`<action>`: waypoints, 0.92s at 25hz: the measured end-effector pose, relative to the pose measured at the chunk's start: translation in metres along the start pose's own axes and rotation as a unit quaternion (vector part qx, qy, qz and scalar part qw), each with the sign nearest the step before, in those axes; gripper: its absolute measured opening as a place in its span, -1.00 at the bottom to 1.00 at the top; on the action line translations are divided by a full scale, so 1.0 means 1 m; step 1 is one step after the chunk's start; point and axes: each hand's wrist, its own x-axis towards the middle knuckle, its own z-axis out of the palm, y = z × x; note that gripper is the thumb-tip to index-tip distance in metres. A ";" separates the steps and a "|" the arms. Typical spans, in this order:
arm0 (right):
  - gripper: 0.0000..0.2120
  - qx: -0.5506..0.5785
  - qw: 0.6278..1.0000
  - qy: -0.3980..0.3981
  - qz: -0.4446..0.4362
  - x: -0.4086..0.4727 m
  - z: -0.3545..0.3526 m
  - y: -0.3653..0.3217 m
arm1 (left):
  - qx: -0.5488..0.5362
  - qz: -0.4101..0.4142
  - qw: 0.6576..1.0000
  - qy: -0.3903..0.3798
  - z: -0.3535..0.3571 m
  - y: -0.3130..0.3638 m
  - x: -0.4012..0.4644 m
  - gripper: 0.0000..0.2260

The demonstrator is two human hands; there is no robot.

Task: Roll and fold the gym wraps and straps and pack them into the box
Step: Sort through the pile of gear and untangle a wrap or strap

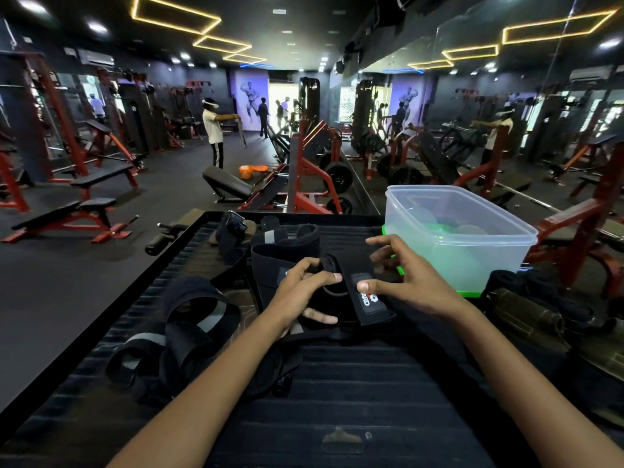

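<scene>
Hands (pixel 354 285) on strap (pixel 366 300) lettered "ARD"

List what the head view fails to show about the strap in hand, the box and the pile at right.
- Strap: label print partly covered by right hand thumb; far end hidden behind left hand.
- Box: contents blurred by its cloudy wall.
- Dark pile: cut off by the right edge.

A frosted, translucent plastic box (pixel 456 231) looks smooth and slightly glossy. The black woven cloth strap (pixel 366 295) is matt, its label patch shinier. The ribbed black rubber tabletop (pixel 354 383) looks dull and scuffed.
</scene>
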 end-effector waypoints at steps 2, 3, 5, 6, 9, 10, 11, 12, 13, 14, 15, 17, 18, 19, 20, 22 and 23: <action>-0.47 -0.004 1.000 0.014 0.015 0.002 -0.002 -0.001 | -0.012 -0.002 1.000 0.025 -0.001 0.000 0.002 -0.74; -0.48 0.053 0.998 -0.014 0.038 0.003 -0.003 0.000 | -0.014 -0.002 0.999 0.033 -0.001 -0.001 0.004 -0.73; -0.40 0.200 0.973 -0.077 0.081 0.004 -0.006 0.000 | -0.011 -0.003 0.999 0.040 -0.004 -0.002 0.005 -0.74; -0.33 0.263 0.956 -0.095 0.089 0.005 -0.009 0.001 | -0.012 -0.006 0.999 0.040 -0.006 -0.002 0.007 -0.74; -0.29 0.369 0.922 -0.108 0.053 0.007 -0.012 0.005 | 0.002 -0.002 0.999 0.037 -0.010 -0.002 0.008 -0.75; -0.35 0.370 0.924 -0.091 0.032 0.007 -0.010 0.005 | 0.011 0.001 0.999 0.034 -0.010 -0.001 0.008 -0.75; -0.44 0.350 0.935 -0.065 0.010 0.007 -0.007 0.004 | 0.014 0.003 0.999 0.031 -0.009 -0.001 0.007 -0.76; -0.51 0.314 0.949 -0.035 -0.013 0.007 -0.002 0.003 | 0.010 0.005 1.000 0.028 -0.008 -0.001 0.007 -0.79; -0.56 0.279 0.960 -0.007 -0.036 0.005 0.002 0.002 | 0.002 0.005 1.000 0.026 -0.007 -0.001 0.007 -0.80; -0.60 0.249 0.967 0.019 -0.054 0.004 0.007 0.002 | -0.004 0.004 1.000 0.026 -0.006 0.000 0.006 -0.80; -0.63 0.229 0.970 0.044 -0.065 0.004 0.011 0.001 | -0.006 0.004 1.000 0.028 -0.006 0.001 0.005 -0.78; -0.64 0.211 0.971 0.087 -0.075 0.003 0.019 0.000 | 0.000 0.007 0.999 0.035 -0.007 0.001 0.005 -0.75; -0.64 0.209 0.969 0.105 -0.081 0.003 0.023 -0.002 | 0.008 0.013 0.999 0.038 -0.006 0.001 0.005 -0.77; -0.65 0.206 0.967 0.121 -0.088 0.003 0.025 -0.003 | 0.019 0.020 0.999 0.041 -0.005 0.000 0.004 -0.79; -0.66 0.199 0.965 0.136 -0.098 0.002 0.025 -0.004 | 0.027 0.027 0.998 0.043 -0.003 -0.001 0.003 -0.81; -0.68 0.182 0.965 0.153 -0.114 0.001 0.026 -0.006 | 0.024 0.033 0.998 0.039 0.002 -0.002 0.001 -0.83; -0.70 0.175 0.964 0.159 -0.118 0.000 0.026 -0.007 | 0.020 0.036 0.998 0.037 0.003 -0.003 0.000 -0.83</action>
